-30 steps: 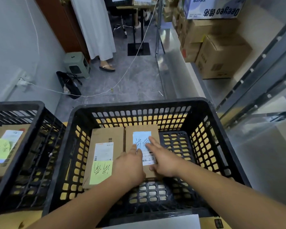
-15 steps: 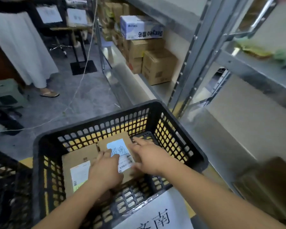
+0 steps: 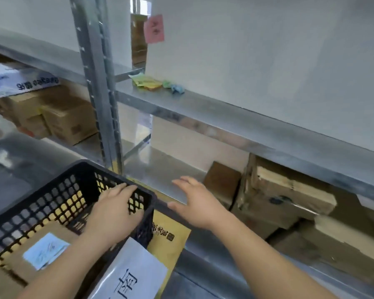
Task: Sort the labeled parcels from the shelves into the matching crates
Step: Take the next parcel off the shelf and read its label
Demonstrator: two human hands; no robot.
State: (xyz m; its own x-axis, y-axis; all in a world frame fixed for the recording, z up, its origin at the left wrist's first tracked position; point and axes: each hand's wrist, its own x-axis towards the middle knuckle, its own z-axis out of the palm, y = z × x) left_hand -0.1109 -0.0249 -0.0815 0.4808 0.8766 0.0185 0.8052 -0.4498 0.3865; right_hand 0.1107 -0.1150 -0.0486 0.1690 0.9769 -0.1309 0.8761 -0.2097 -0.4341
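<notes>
A black plastic crate (image 3: 52, 201) is seen at the lower left, and a brown cardboard parcel (image 3: 15, 264) with a pale blue handwritten label (image 3: 44, 250) lies flat inside it. The left hand (image 3: 112, 212) is held over the crate's right corner with its fingers relaxed and nothing in its grasp. The right hand (image 3: 198, 203) is held outside the crate, above the edge of the lower metal shelf (image 3: 160, 169), with fingers spread and nothing held. A white paper sign (image 3: 127, 275) bearing a handwritten character is fixed on the crate's near side. More brown parcels (image 3: 279, 190) are stacked on the lower shelf to the right. Small coloured packets (image 3: 147, 83) lie on the upper shelf (image 3: 225, 119), and a pink note (image 3: 154, 29) is seen above them.
</notes>
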